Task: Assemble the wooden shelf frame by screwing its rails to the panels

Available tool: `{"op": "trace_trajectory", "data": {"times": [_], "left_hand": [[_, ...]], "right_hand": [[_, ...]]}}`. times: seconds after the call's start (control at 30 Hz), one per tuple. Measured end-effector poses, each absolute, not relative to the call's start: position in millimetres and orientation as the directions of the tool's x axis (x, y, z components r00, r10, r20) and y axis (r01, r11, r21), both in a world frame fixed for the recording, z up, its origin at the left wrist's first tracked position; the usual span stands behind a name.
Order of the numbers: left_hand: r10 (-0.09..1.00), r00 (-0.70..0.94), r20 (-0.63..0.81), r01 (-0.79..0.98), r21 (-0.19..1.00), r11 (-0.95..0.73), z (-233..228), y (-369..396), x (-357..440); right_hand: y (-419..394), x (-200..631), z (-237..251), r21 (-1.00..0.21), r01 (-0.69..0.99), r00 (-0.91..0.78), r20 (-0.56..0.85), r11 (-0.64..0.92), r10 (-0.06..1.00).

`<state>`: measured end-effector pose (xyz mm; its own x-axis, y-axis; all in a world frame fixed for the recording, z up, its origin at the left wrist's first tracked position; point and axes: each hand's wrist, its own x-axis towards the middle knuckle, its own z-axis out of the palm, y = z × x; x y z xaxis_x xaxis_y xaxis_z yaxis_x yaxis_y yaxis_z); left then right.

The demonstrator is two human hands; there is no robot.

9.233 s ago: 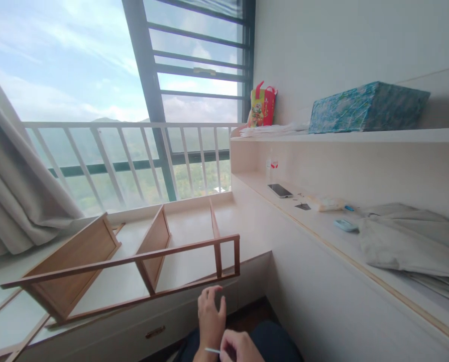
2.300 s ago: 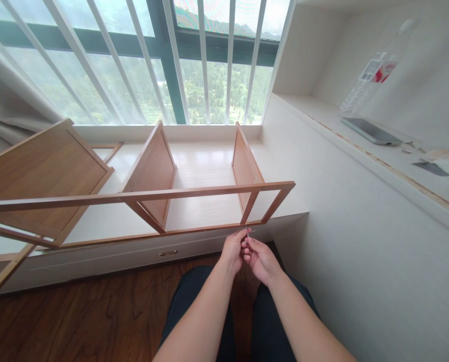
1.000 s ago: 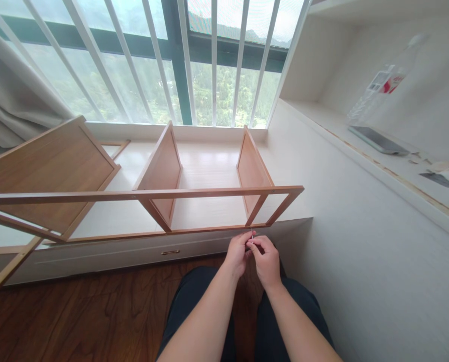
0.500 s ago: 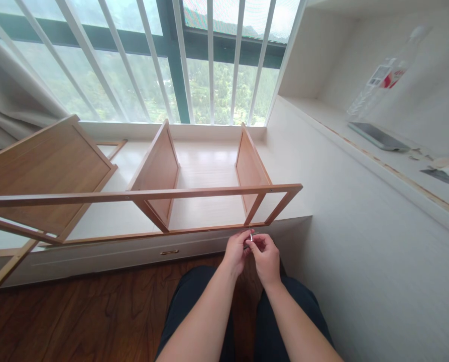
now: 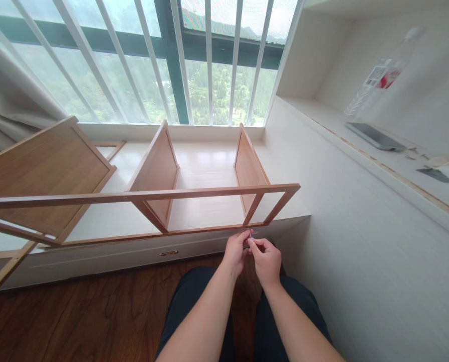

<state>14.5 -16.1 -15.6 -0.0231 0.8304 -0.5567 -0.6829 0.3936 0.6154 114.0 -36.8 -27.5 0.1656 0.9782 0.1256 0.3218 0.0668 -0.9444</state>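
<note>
Just in front of the lower rail of a wooden frame (image 5: 213,230), my two hands meet with their fingertips almost together. My right hand (image 5: 266,261) is closed in a pinch on a thin, shiny metal rod (image 5: 250,234), too small to identify. My left hand (image 5: 235,254) is closed too, its thumb and finger at the same rod near the rail's right end. The frame lies on its side on a white ledge, with wooden panels (image 5: 251,168) standing between its rails. Fingers partly hide what lies between the palms.
A loose-looking wooden panel (image 5: 47,176) leans at the left. A white wall (image 5: 345,241) rises close on the right, its shelf bearing a plastic bottle (image 5: 382,75) and a phone (image 5: 375,136). A drawer handle (image 5: 169,253) sits below the ledge. Barred windows stand behind.
The metal rod has turned slightly between my fingers and shows less of its shiny side. Both hands stay at the same spot by the rail; the view has shifted slightly.
</note>
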Motion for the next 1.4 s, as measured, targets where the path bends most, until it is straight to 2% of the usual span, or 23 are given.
{"op": "trace_trajectory", "data": {"times": [0.3, 0.53, 0.8, 0.9, 1.0, 1.1, 1.2, 1.27, 1.4], "left_hand": [[0.829, -0.052, -0.557, -0.643, 0.654, 0.399, -12.0, -21.1, 14.2], [0.884, -0.162, -0.439, -0.457, 0.827, 0.327, -11.1, -29.2, 9.1], [0.912, -0.22, -0.347, -0.25, 0.923, 0.291, -14.7, -30.9, 1.5], [0.915, -0.32, -0.245, -0.101, 0.969, 0.224, -6.5, -37.8, 1.4], [0.9, -0.434, -0.048, 0.097, 0.99, 0.1, 8.9, -49.5, -0.5], [0.837, -0.522, 0.167, 0.283, 0.959, -0.014, 28.9, -52.1, -2.4], [0.788, -0.528, 0.316, 0.419, 0.904, -0.081, 49.0, -35.7, 1.3], [0.801, -0.483, 0.354, 0.466, 0.878, -0.107, 60.6, -17.3, 7.1], [0.847, -0.425, 0.319, 0.497, 0.865, -0.077, 77.7, 14.4, 16.7]], "right_hand": [[-41.0, 114.7, -19.1, -0.883, 0.404, 0.086, 0.297, 0.239, 0.951], [-44.1, 117.8, -19.2, -0.841, 0.432, -0.014, 0.353, 0.324, 0.935], [-57.9, 112.9, -16.9, -0.816, 0.405, -0.166, 0.379, 0.413, 0.911], [-63.4, 115.8, -11.4, -0.84, 0.391, -0.12, 0.357, 0.375, 0.926], [-63.1, 130.2, -4.7, -0.88, 0.363, -0.023, 0.321, 0.307, 0.947], [-59.9, 152.4, -0.1, -0.915, 0.317, 0.065, 0.283, 0.249, 0.957], [-57.7, 173.0, 2.2, -0.94, 0.268, 0.111, 0.25, 0.214, 0.962], [-57.6, 182.5, 3.6, -0.95, 0.239, 0.132, 0.234, 0.198, 0.963], [-59.4, 191.6, 8.6, -0.964, 0.197, 0.179, 0.213, 0.178, 0.96]]}}
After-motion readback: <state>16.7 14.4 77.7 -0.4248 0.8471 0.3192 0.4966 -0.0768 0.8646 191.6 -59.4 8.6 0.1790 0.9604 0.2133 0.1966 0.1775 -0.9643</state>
